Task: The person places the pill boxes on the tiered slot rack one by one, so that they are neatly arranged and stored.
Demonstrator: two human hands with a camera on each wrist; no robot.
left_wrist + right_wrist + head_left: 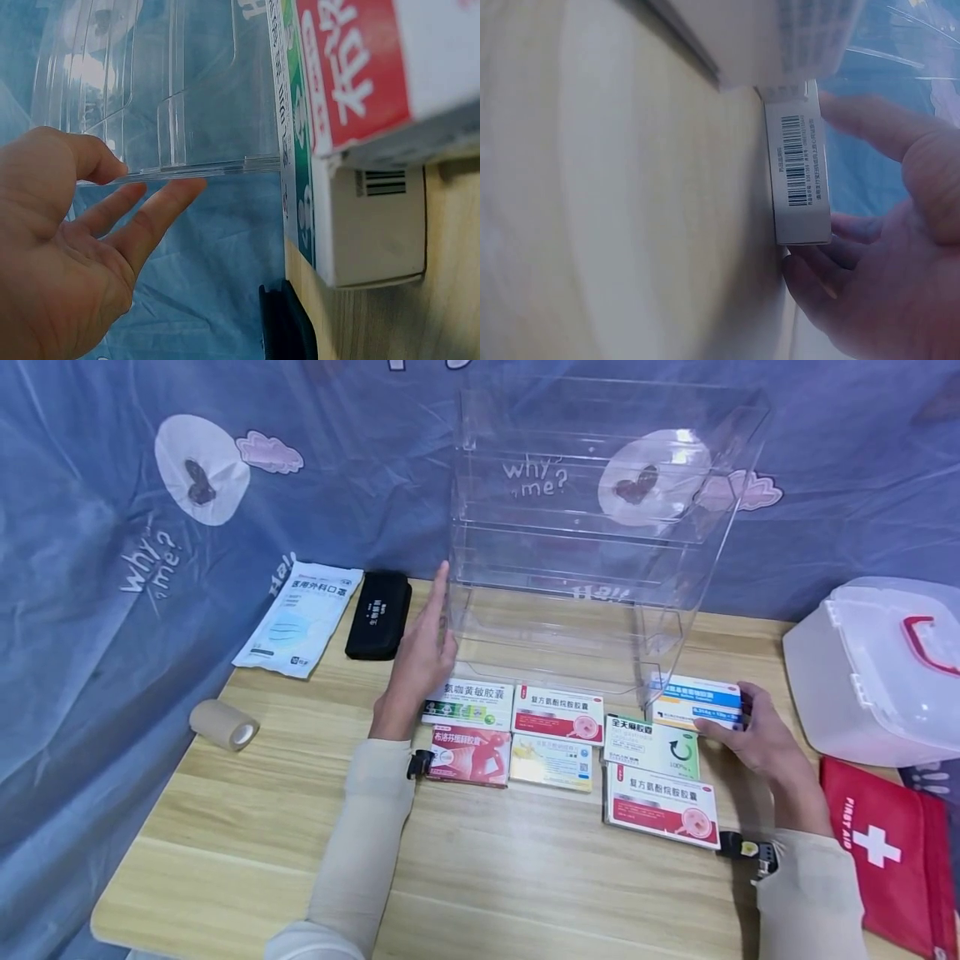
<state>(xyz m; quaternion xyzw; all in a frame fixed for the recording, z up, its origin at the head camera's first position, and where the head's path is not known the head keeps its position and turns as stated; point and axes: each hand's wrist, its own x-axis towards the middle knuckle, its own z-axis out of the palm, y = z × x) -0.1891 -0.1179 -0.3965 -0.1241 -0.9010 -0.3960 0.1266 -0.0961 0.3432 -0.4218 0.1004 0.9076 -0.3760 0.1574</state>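
A clear plastic display rack with several tiers stands at the back of the table. My left hand pinches the rack's left side panel, thumb on one face and fingers on the other, as the left wrist view shows. At the rack's front right corner lies a blue-and-white medicine box. My right hand grips its right end, thumb over the top; in the right wrist view the box's barcoded side faces the camera. Between the hands lie several more medicine boxes, among them a green-and-white one.
A mask packet, a black case and a tan bandage roll are on the left. On the right stand a white lidded box and a red first-aid pouch. A blue printed cloth hangs behind.
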